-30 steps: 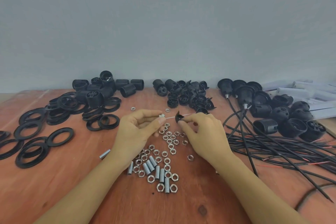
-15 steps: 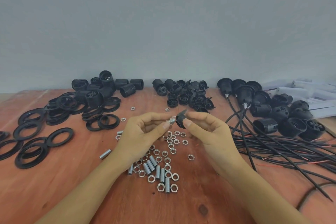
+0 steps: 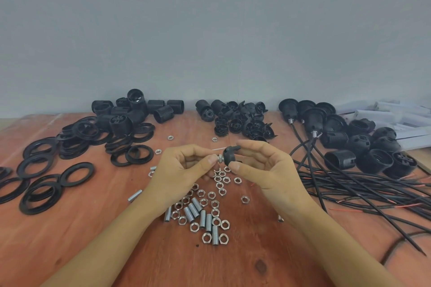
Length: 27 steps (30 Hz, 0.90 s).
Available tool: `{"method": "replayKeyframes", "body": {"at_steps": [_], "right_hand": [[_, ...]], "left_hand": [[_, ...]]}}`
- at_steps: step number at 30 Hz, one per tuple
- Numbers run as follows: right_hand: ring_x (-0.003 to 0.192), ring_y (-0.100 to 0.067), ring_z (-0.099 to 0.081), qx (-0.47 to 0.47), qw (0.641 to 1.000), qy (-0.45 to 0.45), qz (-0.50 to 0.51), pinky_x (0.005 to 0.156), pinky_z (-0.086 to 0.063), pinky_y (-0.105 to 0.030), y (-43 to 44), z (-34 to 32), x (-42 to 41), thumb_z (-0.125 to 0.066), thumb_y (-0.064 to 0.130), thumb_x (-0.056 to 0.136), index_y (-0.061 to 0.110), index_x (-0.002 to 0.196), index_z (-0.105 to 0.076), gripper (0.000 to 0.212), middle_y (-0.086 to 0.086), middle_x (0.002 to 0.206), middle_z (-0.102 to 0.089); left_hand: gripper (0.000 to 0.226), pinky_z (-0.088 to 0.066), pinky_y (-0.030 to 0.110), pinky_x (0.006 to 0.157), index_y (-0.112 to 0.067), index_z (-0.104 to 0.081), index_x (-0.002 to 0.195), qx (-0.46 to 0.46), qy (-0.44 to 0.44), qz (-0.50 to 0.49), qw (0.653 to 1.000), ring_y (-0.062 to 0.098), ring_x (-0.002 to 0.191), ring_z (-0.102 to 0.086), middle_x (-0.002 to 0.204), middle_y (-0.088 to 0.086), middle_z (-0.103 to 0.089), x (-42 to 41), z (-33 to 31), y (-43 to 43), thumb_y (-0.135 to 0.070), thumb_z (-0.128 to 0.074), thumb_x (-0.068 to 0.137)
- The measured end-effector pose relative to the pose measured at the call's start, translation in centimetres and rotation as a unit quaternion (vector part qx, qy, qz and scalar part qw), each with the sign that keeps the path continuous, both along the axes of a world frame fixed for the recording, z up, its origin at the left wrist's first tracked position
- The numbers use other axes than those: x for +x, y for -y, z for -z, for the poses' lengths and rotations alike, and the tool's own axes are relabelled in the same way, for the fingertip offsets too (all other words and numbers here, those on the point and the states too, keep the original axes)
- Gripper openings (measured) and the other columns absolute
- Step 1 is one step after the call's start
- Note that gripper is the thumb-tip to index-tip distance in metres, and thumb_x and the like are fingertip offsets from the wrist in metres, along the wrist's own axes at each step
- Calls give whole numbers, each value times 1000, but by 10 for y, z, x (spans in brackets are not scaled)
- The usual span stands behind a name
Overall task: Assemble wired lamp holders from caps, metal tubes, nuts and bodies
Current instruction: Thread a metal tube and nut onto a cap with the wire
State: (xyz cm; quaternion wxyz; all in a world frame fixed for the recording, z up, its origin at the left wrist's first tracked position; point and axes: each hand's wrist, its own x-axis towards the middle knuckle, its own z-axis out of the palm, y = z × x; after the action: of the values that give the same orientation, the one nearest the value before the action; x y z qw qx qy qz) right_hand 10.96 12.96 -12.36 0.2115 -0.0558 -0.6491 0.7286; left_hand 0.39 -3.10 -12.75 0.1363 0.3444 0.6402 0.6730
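Left hand (image 3: 184,170), right hand (image 3: 265,171), one held cap (image 3: 230,157).

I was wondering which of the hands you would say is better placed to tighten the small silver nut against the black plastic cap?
Probably the left hand: its fingertips pinch the small silver nut beside the black plastic cap, which the right hand grips and can steady.
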Motion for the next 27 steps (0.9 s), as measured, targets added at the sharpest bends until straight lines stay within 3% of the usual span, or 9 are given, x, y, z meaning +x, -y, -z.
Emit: {"method": "replayKeyframes", "body": {"at_steps": [2, 6, 9, 13, 18, 27], "right_hand": [[89, -17, -74, 14, 1000, 8, 4, 73, -56, -20, -1, -2, 1, -82, 20, 62, 14, 106, -70, 46, -3, 97, -77], [68, -15, -72, 25, 999, 32, 21, 62, -54, -21, 2, -2, 1, -79, 49, 60, 22, 99, -73, 48, -8, 85, -77], [58, -12, -67, 38, 998, 37, 17, 55, -52, -21, 4, -2, 1, -74, 57, 62, 31, 90, -76, 38, -9, 81, -76], [67, -15, -72, 52, 998, 10, 20, 57, -52, -18, 6, -2, 2, -76, 46, 68, 27, 91, -76, 30, -5, 84, -76], [83, -14, -73, 44, 999, -11, -13, 67, -55, -20, 3, -2, 3, -79, 24, 69, 22, 102, -73, 35, -1, 90, -76], [85, -11, -72, 85, 995, -47, -18, 72, -55, -21, 0, -1, 3, -83, 18, 63, 29, 95, -76, 35, 0, 91, -77]], "left_hand": [[15, -54, 20, 61, -15, -76, 87, 0, -2, 5, 1000, 13, 65, -67, 75, 8, -74, 0, 0, 0, -23, -71, 74], [14, -54, 17, 66, -17, -74, 89, 1, -34, 24, 999, 7, 73, -69, 87, 4, -77, 3, 0, 0, -16, -72, 75], [14, -54, 16, 71, -21, -75, 90, 2, -74, 18, 997, 7, 79, -71, 89, 0, -77, 5, 0, 1, -18, -73, 77], [12, -54, 16, 69, -24, -75, 90, -7, -121, -18, 992, 6, 76, -71, 84, -6, -76, 5, -1, 2, -21, -72, 78], [12, -55, 20, 65, -26, -75, 90, -26, -116, -19, 993, 5, 68, -67, 78, -6, -75, 2, -1, 3, -23, -70, 79], [14, -53, 20, 59, -14, -74, 87, -25, -61, 1, 998, 11, 60, -66, 69, 1, -72, 2, 0, 2, -24, -68, 78]]}}
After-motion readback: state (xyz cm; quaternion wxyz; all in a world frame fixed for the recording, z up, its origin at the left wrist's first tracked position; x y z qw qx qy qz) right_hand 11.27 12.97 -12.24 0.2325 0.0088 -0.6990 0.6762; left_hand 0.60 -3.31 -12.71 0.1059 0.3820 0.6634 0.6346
